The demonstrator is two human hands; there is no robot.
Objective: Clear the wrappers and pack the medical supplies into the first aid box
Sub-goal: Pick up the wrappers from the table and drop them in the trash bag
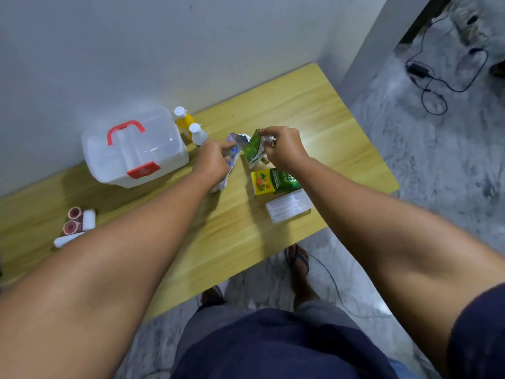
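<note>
My left hand is closed on a crumpled white and blue wrapper just above the wooden table. Beside it my right hand pinches a green wrapper by its top edge. The two wrappers nearly touch. At the left stands the translucent first aid box with a red handle and red latch, lid shut. A yellow bottle and a clear bottle stand right of it. A yellow-green carton and a white box lie below my right hand.
Several bandage rolls, red and white, lie at the table's left front. A grey wall runs behind the table. A black cable and adapter lie on the marbled floor at the right. My feet in sandals are under the front edge.
</note>
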